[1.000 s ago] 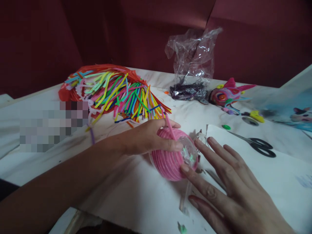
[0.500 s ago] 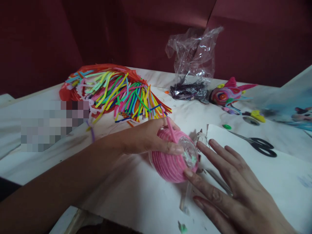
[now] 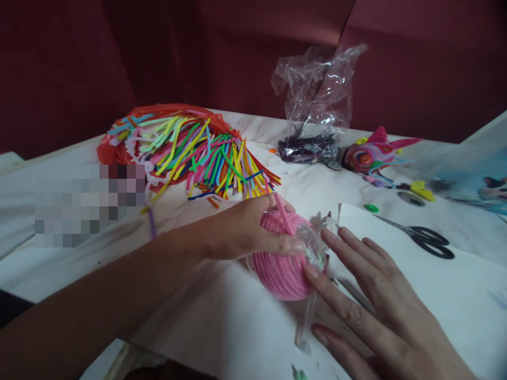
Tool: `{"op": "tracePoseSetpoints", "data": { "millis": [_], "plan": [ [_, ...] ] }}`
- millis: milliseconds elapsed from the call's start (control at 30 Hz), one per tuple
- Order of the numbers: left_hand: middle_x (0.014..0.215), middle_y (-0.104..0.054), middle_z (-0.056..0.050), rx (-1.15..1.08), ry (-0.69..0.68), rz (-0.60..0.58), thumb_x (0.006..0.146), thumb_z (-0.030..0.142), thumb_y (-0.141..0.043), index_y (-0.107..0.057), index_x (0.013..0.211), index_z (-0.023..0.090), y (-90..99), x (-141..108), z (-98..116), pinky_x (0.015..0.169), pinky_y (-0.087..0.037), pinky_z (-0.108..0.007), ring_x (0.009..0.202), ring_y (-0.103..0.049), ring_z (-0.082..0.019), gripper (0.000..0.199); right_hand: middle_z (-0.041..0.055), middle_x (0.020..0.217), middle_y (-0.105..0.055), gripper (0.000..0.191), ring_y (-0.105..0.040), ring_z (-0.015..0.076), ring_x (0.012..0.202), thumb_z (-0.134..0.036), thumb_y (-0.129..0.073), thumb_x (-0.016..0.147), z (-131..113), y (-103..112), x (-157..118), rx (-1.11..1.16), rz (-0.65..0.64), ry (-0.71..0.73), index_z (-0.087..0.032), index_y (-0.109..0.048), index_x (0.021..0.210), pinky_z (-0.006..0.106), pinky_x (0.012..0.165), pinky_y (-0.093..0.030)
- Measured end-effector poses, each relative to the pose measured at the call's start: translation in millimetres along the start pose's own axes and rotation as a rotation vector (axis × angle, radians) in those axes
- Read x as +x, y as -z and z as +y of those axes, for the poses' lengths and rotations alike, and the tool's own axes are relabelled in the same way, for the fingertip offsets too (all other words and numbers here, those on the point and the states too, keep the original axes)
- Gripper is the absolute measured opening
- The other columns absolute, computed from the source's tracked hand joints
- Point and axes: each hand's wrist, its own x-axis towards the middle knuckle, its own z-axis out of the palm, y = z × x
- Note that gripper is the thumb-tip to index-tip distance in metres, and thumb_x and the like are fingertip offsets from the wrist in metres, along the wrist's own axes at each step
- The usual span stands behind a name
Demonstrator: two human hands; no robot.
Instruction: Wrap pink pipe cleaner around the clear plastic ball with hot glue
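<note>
Pink-wrapped ball (image 3: 283, 277) | slightly further right than before | left hand (image 3: 241, 232) clamped around it | right hand (image 3: 390, 311) spread, fingertip alongside

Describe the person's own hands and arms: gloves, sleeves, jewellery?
Left hand: ungloved, no ring visible. Left forearm: bare, no sleeve, watch or bracelet in view. Right hand: ungloved, no ring visible; its forearm is cut off by the frame, so sleeve unknown.

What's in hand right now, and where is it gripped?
The left hand holds the pink ball by its upper side, thumb beside the clear end. The right hand is spread open, gripping nothing; one fingertip seems to touch the ball.
</note>
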Motion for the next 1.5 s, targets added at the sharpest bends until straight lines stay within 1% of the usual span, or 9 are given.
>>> {"op": "tracePoseSetpoints", "data": {
  "millis": [233,433,567,867,1000,1100,1200,1333,1500],
  "plan": [
    [0.088,-0.062,-0.001,0.024,-0.022,0.000,0.072,0.022,-0.068,-0.052,0.090,0.014,-0.9,0,1,0.070,-0.047,-0.024,0.081,-0.059,-0.014,0.025,0.0203,0.132,-0.029,0.027,-0.026,0.0395,0.122,-0.026,-0.038,0.099,-1,0,-4,-0.023,0.044,-0.022,-0.018,-0.050,0.123,0.063,0.089,-0.028],
    [0.090,-0.063,-0.002,0.060,0.011,0.020,0.071,0.025,-0.070,-0.051,0.093,0.015,-1.7,-1,2,0.070,-0.048,-0.026,0.082,-0.060,-0.015,0.031,0.0209,0.132,-0.029,0.037,-0.026,0.0394,0.122,-0.026,-0.036,0.100,-1,-1,0,-0.043,0.028,-0.022,-0.022,-0.038,0.137,0.062,0.089,-0.030],
    [0.090,-0.062,-0.003,0.119,0.018,0.027,0.071,0.029,-0.070,-0.051,0.092,0.015,-2.5,-2,3,0.071,-0.047,-0.028,0.083,-0.059,-0.017,0.032,0.0223,0.131,-0.029,0.041,-0.027,0.0396,0.121,-0.025,-0.034,0.099,-2,-1,0,-0.055,0.016,0.000,-0.019,-0.033,0.140,0.061,0.088,-0.032],
    [0.085,-0.059,-0.001,0.134,-0.009,0.043,0.072,0.032,-0.068,-0.051,0.097,0.016,-3.5,0,0,0.068,-0.045,-0.025,0.080,-0.057,-0.015,0.034,0.0248,0.131,-0.028,0.029,-0.027,0.0402,0.121,-0.021,-0.034,0.098,-4,2,3,-0.017,0.020,0.012,-0.011,-0.046,0.123,0.061,0.086,-0.034],
    [0.082,-0.060,0.001,0.094,-0.008,0.031,0.071,0.033,-0.069,-0.050,0.098,0.017,-3.4,1,-2,0.065,-0.045,-0.024,0.076,-0.058,-0.014,0.037,0.0249,0.132,-0.025,0.030,-0.024,0.0402,0.123,-0.019,-0.036,0.096,-6,6,4,0.008,-0.026,-0.002,-0.011,-0.045,0.123,0.062,0.088,-0.032],
    [0.084,-0.060,-0.001,0.091,0.005,0.022,0.070,0.035,-0.070,-0.051,0.100,0.018,-4.0,-1,-2,0.066,-0.045,-0.026,0.078,-0.059,-0.017,0.039,0.0210,0.134,-0.024,0.033,-0.022,0.0380,0.124,-0.020,-0.037,0.095,-7,10,1,0.045,-0.046,-0.041,-0.012,-0.046,0.126,0.059,0.094,-0.029],
    [0.089,-0.061,-0.003,0.113,0.003,-0.029,0.072,0.035,-0.067,-0.055,0.095,0.016,-4.3,-3,2,0.070,-0.045,-0.028,0.085,-0.058,-0.020,0.032,0.0175,0.135,-0.024,0.034,-0.023,0.0364,0.125,-0.021,-0.037,0.095,-7,11,-1,0.068,-0.034,-0.051,-0.013,-0.051,0.124,0.056,0.098,-0.027],
    [0.093,-0.060,-0.004,0.103,-0.001,-0.105,0.074,0.027,-0.065,-0.056,0.087,0.015,-3.9,-5,10,0.074,-0.044,-0.028,0.088,-0.057,-0.019,0.020,0.0166,0.136,-0.023,0.033,-0.022,0.0373,0.124,-0.021,-0.038,0.095,-7,11,-2,0.088,-0.041,-0.063,-0.014,-0.056,0.121,0.058,0.097,-0.027],
    [0.093,-0.059,-0.004,0.100,0.081,-0.063,0.069,0.024,-0.070,-0.053,0.102,0.014,-3.5,-5,14,0.073,-0.044,-0.029,0.085,-0.056,-0.017,0.039,0.0156,0.136,-0.024,0.032,-0.022,0.0372,0.125,-0.021,-0.039,0.095,-6,12,-1,0.113,-0.051,-0.062,-0.017,-0.057,0.121,0.059,0.097,-0.026]
  ]
}}
